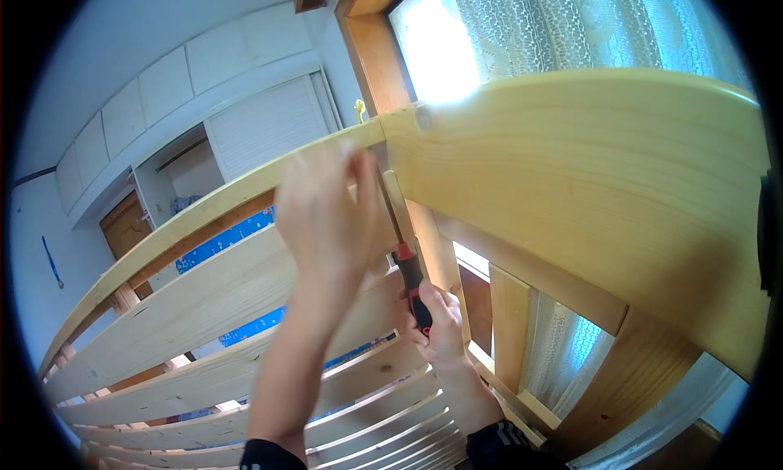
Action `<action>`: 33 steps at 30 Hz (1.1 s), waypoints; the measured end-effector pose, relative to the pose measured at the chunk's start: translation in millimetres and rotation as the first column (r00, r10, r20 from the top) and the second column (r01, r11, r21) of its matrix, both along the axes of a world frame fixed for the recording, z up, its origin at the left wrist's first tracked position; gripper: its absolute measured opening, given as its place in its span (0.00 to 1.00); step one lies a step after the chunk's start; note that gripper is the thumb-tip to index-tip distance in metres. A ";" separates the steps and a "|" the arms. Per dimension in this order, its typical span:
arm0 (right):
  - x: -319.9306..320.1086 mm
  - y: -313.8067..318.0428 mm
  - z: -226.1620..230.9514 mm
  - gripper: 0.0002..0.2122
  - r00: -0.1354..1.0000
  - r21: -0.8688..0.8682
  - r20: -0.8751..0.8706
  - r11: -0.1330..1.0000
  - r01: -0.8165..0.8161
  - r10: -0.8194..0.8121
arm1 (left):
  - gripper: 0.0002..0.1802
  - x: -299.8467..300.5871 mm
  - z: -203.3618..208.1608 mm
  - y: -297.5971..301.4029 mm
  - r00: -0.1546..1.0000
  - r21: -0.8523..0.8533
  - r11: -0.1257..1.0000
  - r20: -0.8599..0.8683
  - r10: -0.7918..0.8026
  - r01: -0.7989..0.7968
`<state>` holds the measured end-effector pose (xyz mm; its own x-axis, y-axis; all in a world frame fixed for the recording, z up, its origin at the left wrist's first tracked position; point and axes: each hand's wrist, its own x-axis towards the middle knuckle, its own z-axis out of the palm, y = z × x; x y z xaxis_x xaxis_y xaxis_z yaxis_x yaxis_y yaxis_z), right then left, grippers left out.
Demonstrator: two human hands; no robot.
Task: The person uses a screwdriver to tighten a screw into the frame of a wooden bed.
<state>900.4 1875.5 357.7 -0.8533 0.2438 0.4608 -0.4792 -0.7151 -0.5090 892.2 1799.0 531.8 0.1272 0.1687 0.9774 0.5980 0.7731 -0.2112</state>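
A screwdriver with a black and red handle is gripped in my right hand. Its long thin shaft points up along the inner corner of a pale wooden bed frame, where the side rail meets the wide end board. My left hand is raised just beneath that corner, left of the shaft, and motion smears its fingers. The screwdriver's tip is hard to make out beside that hand. Whether the left hand holds anything does not show.
Wooden slats run across the frame below my forearms, with blue patterned material showing through the gaps. A lace curtain hangs at the bright window behind the end board. White cupboards line the far left wall.
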 end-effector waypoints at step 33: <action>9.3 12.2 -3.8 0.19 0.991 0.264 0.020 0.957 0.124 -0.134 | 0.13 -55.5 102.4 -3.9 0.853 -0.116 0.991 0.522 0.006 0.064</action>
